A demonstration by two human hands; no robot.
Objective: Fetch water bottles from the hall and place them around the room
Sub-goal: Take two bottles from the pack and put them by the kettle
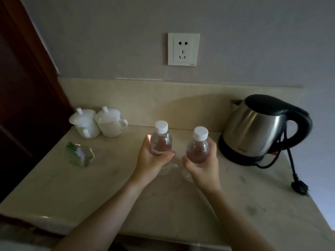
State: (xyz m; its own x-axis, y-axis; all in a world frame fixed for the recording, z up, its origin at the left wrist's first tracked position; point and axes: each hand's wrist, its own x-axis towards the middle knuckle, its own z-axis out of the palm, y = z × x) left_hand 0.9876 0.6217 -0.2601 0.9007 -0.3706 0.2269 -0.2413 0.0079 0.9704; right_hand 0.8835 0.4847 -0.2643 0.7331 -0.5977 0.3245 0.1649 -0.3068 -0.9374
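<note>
gripped in the left hand (151,161): a clear water bottle (161,140) with a white cap (161,127), fingers curled round the far side of its body and thumb wrapped across the near side. gripped the same way in the right hand (203,166): a second clear bottle (198,147), white cap (200,133) up, thumb tip at its lower left and fingers closed round the right side. held upright, both of them, side by side and a little apart, over the middle of a pale marble counter (163,205); hard to tell from the blurred glassy bases below the hands whether touching the stone or just above it. reached in from the lower edge, two bare forearms, converging on the bottles. off to the left at the back of the counter, against the low splashback, two white lidded cups (97,123) standing touching each other. nearer and further left, lying flat, a small clear packet with green print (79,155). to the right, well apart from the right-hand bottle, a steel electric kettle (261,129) with black lid and handle, seated on its black base, black cord trailing down to an unplugged plug (300,187) resting on the counter near the right edge. above, on the grey wall, a white socket (183,49). at the far left, dark red-brown wood panelling (23,105).
</note>
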